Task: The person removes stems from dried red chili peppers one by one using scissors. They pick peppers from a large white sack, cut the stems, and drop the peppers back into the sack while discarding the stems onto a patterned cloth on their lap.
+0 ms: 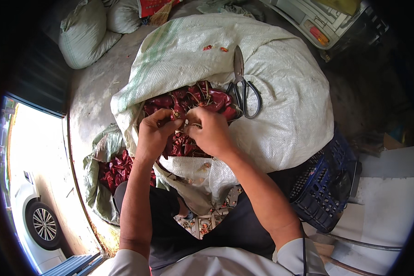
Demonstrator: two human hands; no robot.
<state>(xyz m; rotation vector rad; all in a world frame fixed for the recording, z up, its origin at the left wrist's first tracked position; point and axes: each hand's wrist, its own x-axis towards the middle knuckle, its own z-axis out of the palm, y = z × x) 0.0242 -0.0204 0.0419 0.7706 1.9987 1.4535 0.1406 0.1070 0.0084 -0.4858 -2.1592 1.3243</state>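
Note:
Over the opening of a big white woven sack (280, 106), my two hands nearly meet. Closed fingers of my left hand (157, 132) pinch a dried red chili pepper (178, 110). My right hand (209, 131) is closed too, its thumb and fingertips pressed together beside that pepper; the small thing in them is mostly hidden. Dried red chilies (218, 99) with pale stems fill the opening above my hands, and smaller red pieces (185, 146) show below. Black-handled scissors (240, 85) lie on the sack just beyond my right hand, blades pointing away.
A green-grey sack (101, 184) of red chilies stands at my left. Full white sacks (85, 34) are at the far left. A blue plastic crate (322, 184) sits at my right, and a vehicle (315, 25) is at the far right. Beyond the doorway stands a white car (30, 221).

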